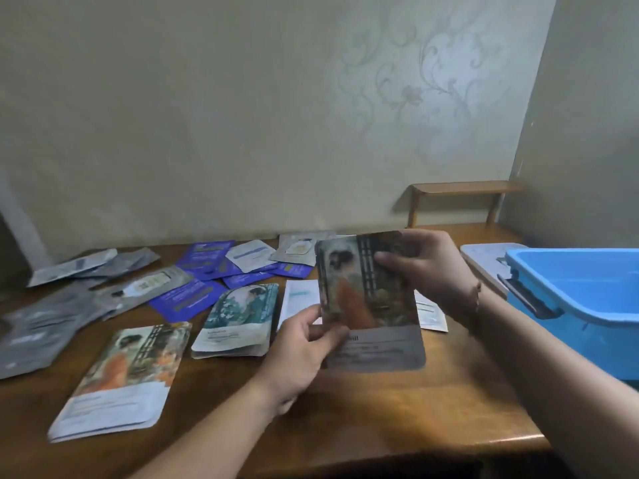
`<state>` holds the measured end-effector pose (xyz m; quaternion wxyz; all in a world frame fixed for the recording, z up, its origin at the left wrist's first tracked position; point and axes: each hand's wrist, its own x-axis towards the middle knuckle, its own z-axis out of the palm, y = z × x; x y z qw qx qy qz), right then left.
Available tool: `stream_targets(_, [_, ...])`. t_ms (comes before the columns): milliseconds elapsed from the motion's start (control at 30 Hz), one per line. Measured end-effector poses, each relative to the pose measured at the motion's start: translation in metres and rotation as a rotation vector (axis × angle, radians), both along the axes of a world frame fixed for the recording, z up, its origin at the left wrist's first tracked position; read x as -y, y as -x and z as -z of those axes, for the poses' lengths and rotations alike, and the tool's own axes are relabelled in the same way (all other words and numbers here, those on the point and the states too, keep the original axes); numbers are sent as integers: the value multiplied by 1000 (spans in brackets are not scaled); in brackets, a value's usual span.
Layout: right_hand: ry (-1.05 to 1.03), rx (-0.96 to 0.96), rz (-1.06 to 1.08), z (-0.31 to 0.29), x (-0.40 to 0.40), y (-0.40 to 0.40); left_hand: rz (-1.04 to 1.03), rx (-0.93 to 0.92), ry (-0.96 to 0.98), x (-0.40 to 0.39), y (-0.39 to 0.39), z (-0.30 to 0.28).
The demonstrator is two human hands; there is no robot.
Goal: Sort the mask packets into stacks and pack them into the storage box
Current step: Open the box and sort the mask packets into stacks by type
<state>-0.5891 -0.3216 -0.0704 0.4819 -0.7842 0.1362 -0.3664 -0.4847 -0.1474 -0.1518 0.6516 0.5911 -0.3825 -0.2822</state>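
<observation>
both hands up over the wooden table (pixel 397 416), sharing one mask packet (pixel 370 299), an orange-figure print held upright and facing the camera, clear of the tabletop. left hand (pixel 304 344) pinches its lower left corner, thumb on the front face. right hand (pixel 425 267) grips the upper right edge, thumb across the print, fingers hidden behind. a thin bracelet sits on the right wrist.

at 9 o'clock of the held packet: a matching orange-print stack (pixel 121 382) lying flat near the table's front edge. between that stack and the hands, a teal-print stack (pixel 238 323), several packets thick. at 11 o'clock, loose blue packets (pixel 193 299) overlapping each other; further toward 10 o'clock, grey foil packets (pixel 52 323) in a rough heap. white packets (pixel 297 299) lie partly hidden behind the held one.

blue storage box (pixel 587 302) at 3 o'clock, open, latch handle facing in; its inside is mostly out of view. a small wooden shelf (pixel 460 191) stands at 1 o'clock against the wall.

handling, as judged: packet looks light, thin, flat, with a glossy and probably slick face; likely bends easily and holds soft wet contents, so no creasing. best taken by sealed edges or corners, thumb over, fingers under. sorting looks part done: two print stacks formed, blue and grey loose, nothing visibly packed. this packet probably belongs on the orange stack; slick faces may let a tall stack slide.
</observation>
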Motion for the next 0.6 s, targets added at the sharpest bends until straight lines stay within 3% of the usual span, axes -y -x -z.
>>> stream_targets(100, [-209, -89, -85, -8, 5, -47, -112, -65, 79, -21, -19, -1])
stream_targets(300, [-344, -201, -256, 2, -21, -124, -347, 49, 58, -86, -66, -7])
stream_targets(433, [-195, -290, -321, 11, -68, -192, -498, 38, -47, -153, -98, -8])
stream_targets(600, [165, -415, -335, 34, -132, -263, -531, 197, -331, -239, -122, 2])
